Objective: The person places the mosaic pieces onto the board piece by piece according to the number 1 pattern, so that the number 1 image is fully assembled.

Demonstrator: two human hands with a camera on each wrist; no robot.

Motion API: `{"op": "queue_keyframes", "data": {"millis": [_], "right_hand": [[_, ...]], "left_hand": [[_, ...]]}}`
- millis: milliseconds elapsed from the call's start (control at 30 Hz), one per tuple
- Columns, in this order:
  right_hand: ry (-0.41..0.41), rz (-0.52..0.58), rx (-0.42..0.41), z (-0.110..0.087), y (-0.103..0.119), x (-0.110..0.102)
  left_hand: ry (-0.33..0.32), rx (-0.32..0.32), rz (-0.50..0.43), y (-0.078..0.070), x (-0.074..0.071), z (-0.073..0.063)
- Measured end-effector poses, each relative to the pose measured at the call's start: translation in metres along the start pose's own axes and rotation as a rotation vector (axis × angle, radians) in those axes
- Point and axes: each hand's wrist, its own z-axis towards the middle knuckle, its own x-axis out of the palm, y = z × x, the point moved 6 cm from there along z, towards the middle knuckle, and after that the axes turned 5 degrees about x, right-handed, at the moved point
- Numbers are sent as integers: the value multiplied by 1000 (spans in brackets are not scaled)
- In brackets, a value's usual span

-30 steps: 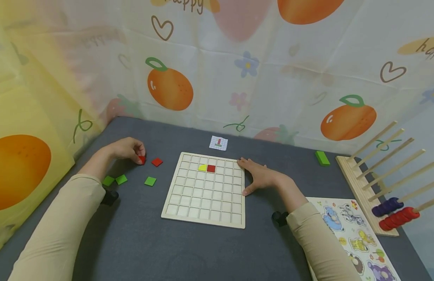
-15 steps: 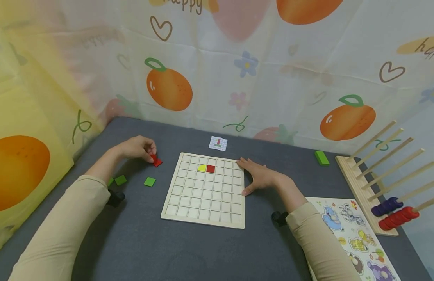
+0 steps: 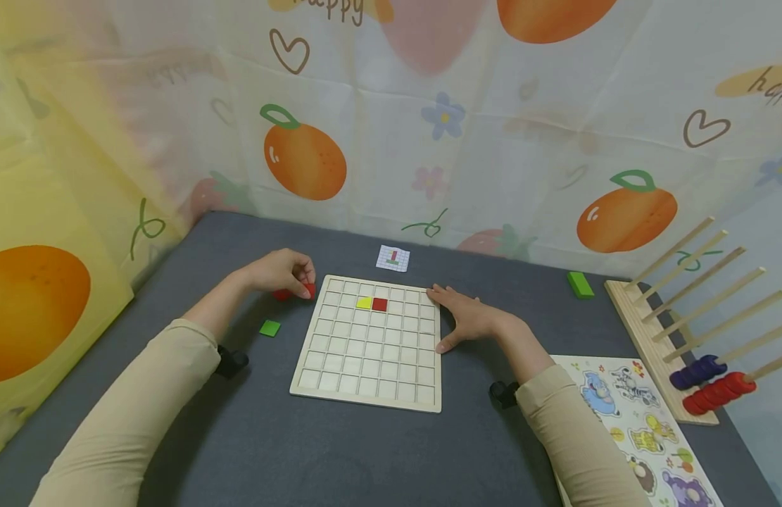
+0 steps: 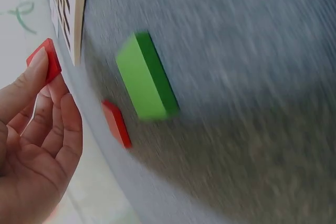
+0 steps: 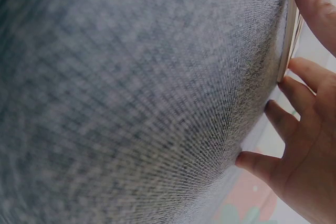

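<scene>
My left hand (image 3: 279,272) pinches a red square tile (image 4: 51,62) between thumb and fingers, just left of the pale wooden grid board (image 3: 365,352). Another red tile (image 4: 116,124) lies on the table below that hand, partly covered by it in the head view. Nearby is a loose green tile (image 3: 270,328). On the board's upper rows a yellow piece (image 3: 364,303) and a dark red tile (image 3: 379,304) sit side by side. My right hand (image 3: 473,317) rests at the board's right edge, fingers spread, thumb and fingertips against the rim.
Behind the board lies a small gridded picture card (image 3: 393,258). To the right are a green block (image 3: 581,285), a wooden peg rack (image 3: 663,352) with blue and red beads, and an animal picture board (image 3: 619,394) partly under the right forearm. A printed curtain (image 3: 378,169) borders the table.
My left hand has carried the red tile rightward, over the other red tile and toward the board. The forearm now hides the two green tiles at the left. My right hand stays put.
</scene>
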Motion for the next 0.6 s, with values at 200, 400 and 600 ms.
{"op": "queue_keyframes", "data": {"millis": [200, 400, 600], "right_hand": [[-2, -3, 2, 1, 0, 0], [-1, -3, 5, 1, 0, 0], [-3, -12, 15, 0, 1, 0]], "left_hand": [[8, 49, -16, -13, 16, 13], [17, 5, -3, -24, 33, 27], [-27, 1, 4, -39, 45, 35]]}}
